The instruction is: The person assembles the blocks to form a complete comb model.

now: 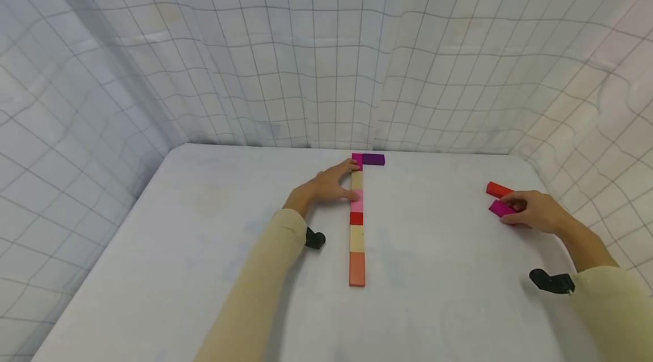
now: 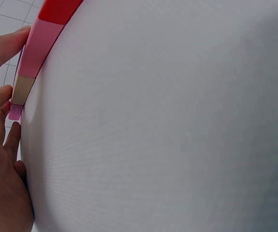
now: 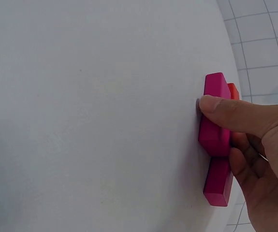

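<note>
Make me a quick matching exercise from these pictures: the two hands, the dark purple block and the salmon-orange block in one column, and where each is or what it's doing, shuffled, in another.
Column one:
1. Left hand
2. Dark purple block
3. Right hand
4. Salmon-orange block

Column two:
A. Pinching a magenta block
B. Near end of the block row
C. Thumb against a pink block
D. Beside the row's far end

Pairs: 1-C, 2-D, 3-A, 4-B

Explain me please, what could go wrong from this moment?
The left hand might nudge the row of blocks out of line, since its fingers touch it. The right hand pinches a magenta block close beside a red block; lifting could knock that neighbour.
</note>
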`<state>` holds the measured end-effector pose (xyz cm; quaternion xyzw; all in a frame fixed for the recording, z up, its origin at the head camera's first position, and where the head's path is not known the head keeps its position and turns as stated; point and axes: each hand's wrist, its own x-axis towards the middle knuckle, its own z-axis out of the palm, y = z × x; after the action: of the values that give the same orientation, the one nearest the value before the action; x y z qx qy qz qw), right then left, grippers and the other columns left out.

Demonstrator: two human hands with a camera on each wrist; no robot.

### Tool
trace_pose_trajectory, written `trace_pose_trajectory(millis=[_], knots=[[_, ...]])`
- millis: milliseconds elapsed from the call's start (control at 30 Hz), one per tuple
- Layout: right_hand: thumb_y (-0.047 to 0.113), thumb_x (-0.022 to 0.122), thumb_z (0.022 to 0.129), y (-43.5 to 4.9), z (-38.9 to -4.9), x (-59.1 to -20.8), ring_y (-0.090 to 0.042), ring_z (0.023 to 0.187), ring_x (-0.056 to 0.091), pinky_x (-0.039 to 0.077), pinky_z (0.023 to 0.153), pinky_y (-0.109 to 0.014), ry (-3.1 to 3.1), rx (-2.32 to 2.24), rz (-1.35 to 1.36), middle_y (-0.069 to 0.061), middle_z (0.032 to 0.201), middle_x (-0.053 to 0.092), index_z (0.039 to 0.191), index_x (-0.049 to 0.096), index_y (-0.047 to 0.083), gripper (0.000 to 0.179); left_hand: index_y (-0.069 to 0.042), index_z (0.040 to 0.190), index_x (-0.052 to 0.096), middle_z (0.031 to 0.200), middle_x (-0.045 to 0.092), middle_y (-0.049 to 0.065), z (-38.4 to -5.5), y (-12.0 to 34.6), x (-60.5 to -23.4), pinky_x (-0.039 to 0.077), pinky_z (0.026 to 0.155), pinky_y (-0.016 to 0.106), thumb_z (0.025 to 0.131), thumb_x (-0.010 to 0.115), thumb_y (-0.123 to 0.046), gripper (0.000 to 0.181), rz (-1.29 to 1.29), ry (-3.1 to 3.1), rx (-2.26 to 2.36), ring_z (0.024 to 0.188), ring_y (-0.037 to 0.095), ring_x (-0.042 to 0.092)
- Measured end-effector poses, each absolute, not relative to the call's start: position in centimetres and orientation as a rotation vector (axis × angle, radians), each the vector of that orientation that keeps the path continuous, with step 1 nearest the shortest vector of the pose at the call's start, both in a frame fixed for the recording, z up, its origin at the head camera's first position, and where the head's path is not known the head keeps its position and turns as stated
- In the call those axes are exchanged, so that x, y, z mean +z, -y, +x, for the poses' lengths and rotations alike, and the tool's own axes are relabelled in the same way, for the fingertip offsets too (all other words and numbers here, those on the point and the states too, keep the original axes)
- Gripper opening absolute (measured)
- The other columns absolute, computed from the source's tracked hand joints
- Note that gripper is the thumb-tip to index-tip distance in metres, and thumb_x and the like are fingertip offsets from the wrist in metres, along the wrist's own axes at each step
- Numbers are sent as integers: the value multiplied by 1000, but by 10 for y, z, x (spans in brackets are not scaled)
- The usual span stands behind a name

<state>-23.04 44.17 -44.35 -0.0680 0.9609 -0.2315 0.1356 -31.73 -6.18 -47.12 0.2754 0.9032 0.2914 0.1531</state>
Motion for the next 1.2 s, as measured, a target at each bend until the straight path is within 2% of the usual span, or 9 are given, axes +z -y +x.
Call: trace_pose_trajectory(millis=[267, 433, 733, 1000, 1200], knots=[[30, 83, 89, -441, -227, -447, -35, 95, 53, 47, 70, -35, -2802, -697, -167, -15, 102, 60, 126, 64, -8, 56, -17, 159, 37, 168, 27, 5, -317, 61, -471, 20, 121, 57, 91, 74, -45, 82, 807, -2588, 845, 153, 26, 25], [30, 82, 90, -440, -226, -448, -35, 96, 52, 48, 70, -35, -2810, -697, -160, -14, 102, 59, 127, 63, -7, 55, -17, 160, 36, 168, 26, 5, -317, 61, -471, 20, 120, 60, 91, 73, -46, 83, 810, -2586, 834, 153, 27, 25], [25, 80, 90, -435, -231, -441, -35, 98, 56, 50, 73, -37, -2810, -730, -254, -17, 109, 64, 124, 64, -8, 50, -17, 160, 35, 168, 26, 4, -318, 62, -474, 22, 121, 55, 91, 74, -45, 84, 802, -2587, 837, 152, 26, 26], [19, 78, 90, -417, -240, -429, -36, 103, 56, 48, 80, -40, -2815, -738, -316, -19, 115, 65, 128, 64, -5, 47, -17, 161, 35, 169, 24, 4, -318, 63, -472, 19, 121, 58, 91, 72, -48, 85, 795, -2588, 821, 153, 26, 24], [14, 79, 90, -394, -247, -423, -32, 99, 56, 50, 77, -38, -2839, -751, -441, -14, 110, 66, 127, 67, -1, 41, -17, 161, 35, 169, 25, 4, -317, 62, -472, 20, 121, 58, 91, 73, -46, 85, 799, -2586, 824, 153, 26, 24]])
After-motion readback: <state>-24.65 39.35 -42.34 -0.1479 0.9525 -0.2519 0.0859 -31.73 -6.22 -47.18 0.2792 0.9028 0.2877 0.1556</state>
